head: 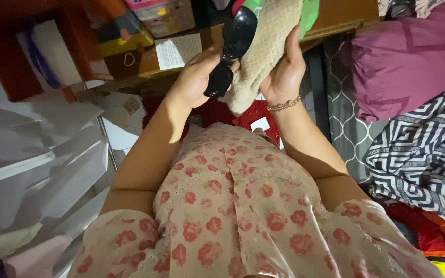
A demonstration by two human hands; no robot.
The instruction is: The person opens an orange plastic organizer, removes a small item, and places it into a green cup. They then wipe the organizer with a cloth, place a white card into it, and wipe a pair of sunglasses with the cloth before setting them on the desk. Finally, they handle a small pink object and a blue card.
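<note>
- Wiping stage, by the look of it: black sunglasses (231,49) raised at chest height before the wooden shelf (145,72).
- Left hand (198,77) fingers pinching the lower lens.
- Right hand (284,72) fingers pressed together, clasping beige cloth (263,51) against the glasses.
- Next move probably calls for a steady grip and light rubbing.

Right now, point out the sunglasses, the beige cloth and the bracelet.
sunglasses (232,49), head view, on the bridge between the dark lenses.
beige cloth (266,46), head view, on its fuzzy middle.
bracelet (284,105), head view, on the chain across the right wrist.
</note>
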